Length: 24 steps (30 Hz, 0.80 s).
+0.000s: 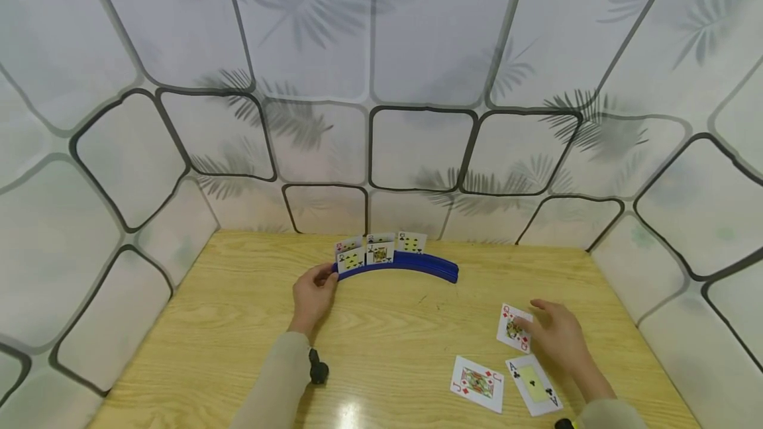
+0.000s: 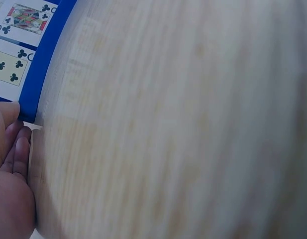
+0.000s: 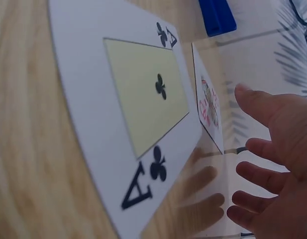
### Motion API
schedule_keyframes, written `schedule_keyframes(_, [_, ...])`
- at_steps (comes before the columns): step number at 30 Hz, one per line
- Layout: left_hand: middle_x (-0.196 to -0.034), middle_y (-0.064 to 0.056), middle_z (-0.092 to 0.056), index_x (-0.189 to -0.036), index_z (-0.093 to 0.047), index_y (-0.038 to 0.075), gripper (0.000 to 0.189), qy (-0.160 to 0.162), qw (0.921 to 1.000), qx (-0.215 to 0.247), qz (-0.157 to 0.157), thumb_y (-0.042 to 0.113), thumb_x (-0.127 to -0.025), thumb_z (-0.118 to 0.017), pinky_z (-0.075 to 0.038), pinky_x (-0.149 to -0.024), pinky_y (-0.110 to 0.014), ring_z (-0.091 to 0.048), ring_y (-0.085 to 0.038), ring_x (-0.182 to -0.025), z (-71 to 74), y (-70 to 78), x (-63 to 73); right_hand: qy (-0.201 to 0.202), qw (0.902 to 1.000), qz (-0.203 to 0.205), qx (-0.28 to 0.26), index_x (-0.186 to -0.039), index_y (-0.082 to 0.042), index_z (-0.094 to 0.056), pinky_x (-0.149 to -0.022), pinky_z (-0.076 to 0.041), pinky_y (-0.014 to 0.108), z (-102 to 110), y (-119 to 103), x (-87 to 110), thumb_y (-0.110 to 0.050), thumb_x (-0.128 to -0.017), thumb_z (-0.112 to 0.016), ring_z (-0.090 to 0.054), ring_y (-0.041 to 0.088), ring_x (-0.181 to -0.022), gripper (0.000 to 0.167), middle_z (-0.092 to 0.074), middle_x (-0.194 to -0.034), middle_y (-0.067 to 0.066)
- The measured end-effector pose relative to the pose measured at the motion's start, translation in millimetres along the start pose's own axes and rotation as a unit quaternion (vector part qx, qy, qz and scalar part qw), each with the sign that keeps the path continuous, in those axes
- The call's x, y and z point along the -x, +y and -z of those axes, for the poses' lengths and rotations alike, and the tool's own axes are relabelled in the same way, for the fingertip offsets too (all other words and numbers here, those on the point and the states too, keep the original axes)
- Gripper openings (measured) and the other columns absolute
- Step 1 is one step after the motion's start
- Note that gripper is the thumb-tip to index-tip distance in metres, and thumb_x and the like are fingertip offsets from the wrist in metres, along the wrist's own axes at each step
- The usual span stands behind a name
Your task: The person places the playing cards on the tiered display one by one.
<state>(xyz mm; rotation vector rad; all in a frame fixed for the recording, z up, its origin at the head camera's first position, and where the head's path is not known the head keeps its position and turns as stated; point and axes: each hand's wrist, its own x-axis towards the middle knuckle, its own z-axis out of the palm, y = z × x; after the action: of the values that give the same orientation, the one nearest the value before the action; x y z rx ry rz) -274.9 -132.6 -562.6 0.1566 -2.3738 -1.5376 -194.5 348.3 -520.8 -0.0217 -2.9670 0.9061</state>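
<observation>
A curved blue card holder (image 1: pixel 426 265) stands near the back of the table with several playing cards upright in it. In its front row are a jack of clubs (image 1: pixel 380 253) and a yellow-centred club card (image 1: pixel 351 259). My left hand (image 1: pixel 312 298) grips the holder's left end, thumb at the front corner. On the right, my right hand (image 1: pixel 559 337) hovers with spread fingers, its thumb overlapping a queen of diamonds (image 1: pixel 514 328) in the head view. Nearer me lie an ace of clubs (image 3: pixel 148 89) and a jack of diamonds (image 1: pixel 477 384), both face up.
The wooden table (image 1: pixel 381 343) meets patterned walls (image 1: pixel 429 151) at the back and both sides. Behind the front row, a separate upright card (image 1: pixel 411 242) stands at the middle of the holder. Dark wrist straps show at both sleeves.
</observation>
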Motion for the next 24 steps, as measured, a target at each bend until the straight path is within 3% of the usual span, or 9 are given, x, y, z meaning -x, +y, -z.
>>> schedule_keyframes(11, [-0.114, -0.020, -0.077, -0.123, -0.075, -0.002, 0.026, 0.002, 1.0000, -0.004, -0.007, 0.006, -0.099, -0.072, -0.059, -0.090, -0.041, -0.072, -0.032, -0.101, 1.1, 0.6, 0.0, -0.004, 0.9971, 0.025, 0.071, -0.142, 0.012, -0.055, -0.106, -0.038, 0.079, -6.3, 9.1, 5.0, -0.053, -0.090, -0.079, -0.046, 0.066, -0.130, 0.086, -0.050, -0.143, 0.044])
schedule_keyframes(24, [-0.114, -0.019, -0.077, -0.122, -0.075, -0.001, 0.026, 0.004, 1.0000, -0.006, 0.001, 0.007, -0.098, -0.072, -0.060, -0.089, -0.039, -0.072, -0.030, -0.100, -0.2, 0.6, 0.6, -0.016, 0.9955, 0.023, 0.090, -0.137, 0.013, -0.059, -0.104, -0.041, 0.077, -7.1, 7.9, 4.6, -0.058, -0.089, -0.079, -0.047, 0.065, -0.129, 0.088, -0.050, -0.143, 0.043])
